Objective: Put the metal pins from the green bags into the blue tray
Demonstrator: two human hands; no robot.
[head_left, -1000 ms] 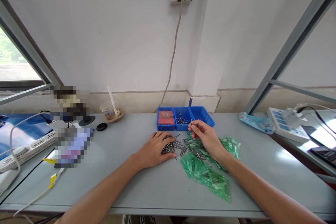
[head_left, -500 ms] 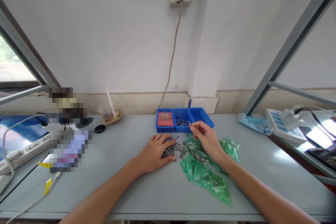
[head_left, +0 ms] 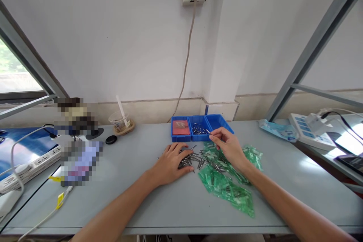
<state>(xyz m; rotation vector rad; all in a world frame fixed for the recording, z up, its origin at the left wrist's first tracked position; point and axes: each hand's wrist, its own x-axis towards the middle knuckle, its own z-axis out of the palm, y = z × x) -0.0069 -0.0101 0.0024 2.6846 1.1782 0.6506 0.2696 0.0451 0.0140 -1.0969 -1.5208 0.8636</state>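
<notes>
Grey tabletop (head_left: 170, 208), white wall (head_left: 136, 45) behind: right fingers (head_left: 218, 135) pinch a metal pin (head_left: 208, 131), left fingers (head_left: 176, 148) curve loosely over a pile (head_left: 186, 162).

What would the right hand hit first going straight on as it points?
Likely the middle blue bin, the one holding metal pins: the right hand points forward and left at its near right corner. One view leaves height unclear, so it might clear the rim.

metal pins (head_left: 186, 162): partly hidden by left hand (head_left: 172, 162) | window (head_left: 14, 66): cut off | upright object (head_left: 76, 112): pixelated
</notes>
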